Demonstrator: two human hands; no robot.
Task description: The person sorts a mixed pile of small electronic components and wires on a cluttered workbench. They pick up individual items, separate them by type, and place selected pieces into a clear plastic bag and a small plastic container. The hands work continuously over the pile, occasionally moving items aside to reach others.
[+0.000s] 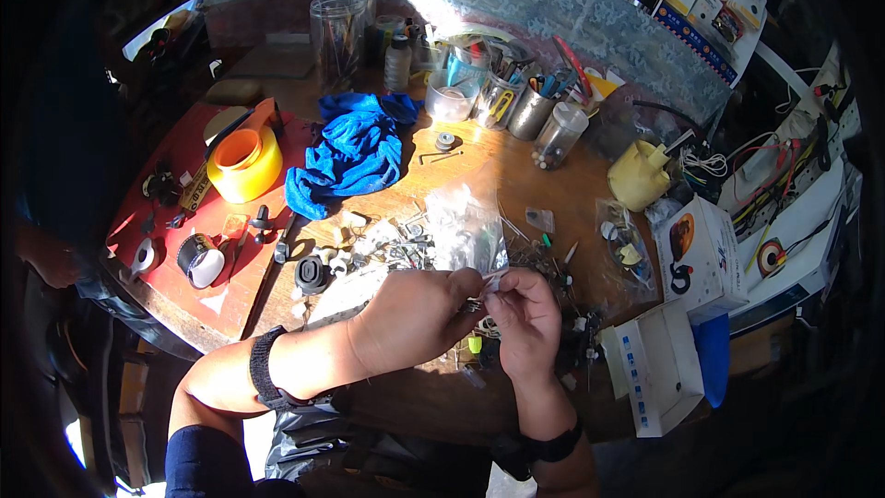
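Note:
My left hand (415, 314) and my right hand (527, 327) meet over the near side of the wooden bench. Between their pinched fingertips is a small whitish piece (493, 284), too small to tell its kind. Both hands are closed on it, and the left fingers are partly hidden behind the back of the hand. Just beyond lie a clear plastic bag (466, 226) and a heap of small metal and plastic parts (392, 242). A small yellow-green piece (475, 344) shows below my fingers.
A blue cloth (355, 148) and a yellow round container (242, 166) lie to the left. Tool cups (530, 113) and a clear jar (560, 134) stand at the back. On the right are a yellow mug (638, 175), a white box (701, 254) and an open carton (659, 373). Another person's hand (48, 258) shows far left.

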